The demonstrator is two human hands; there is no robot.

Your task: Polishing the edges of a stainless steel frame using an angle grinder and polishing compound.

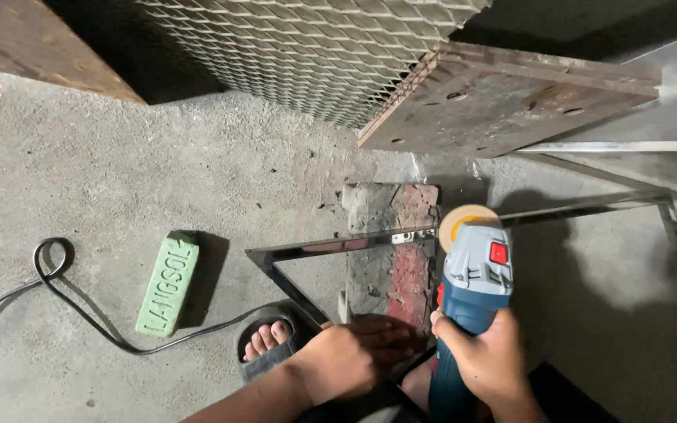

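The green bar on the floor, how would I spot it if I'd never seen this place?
Start from the bare concrete floor and follow the black cord that loops across its left side. Just right of the loop, left of the sandalled foot and the shiny metal frame, lies the green bar. It is the only green thing here, a small rectangular block with raised lettering.

Bare forearms, no sleeves; dark open-toed sandal (269,352) (toes showing).

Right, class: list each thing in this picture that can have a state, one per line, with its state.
Angle grinder: held in the right hand, buffing wheel on the frame.
Shiny metal frame: lying across a brick, left hand pressing down near its corner.
Green compound bar: flat on the floor, untouched.
Black cable: looped on the floor.
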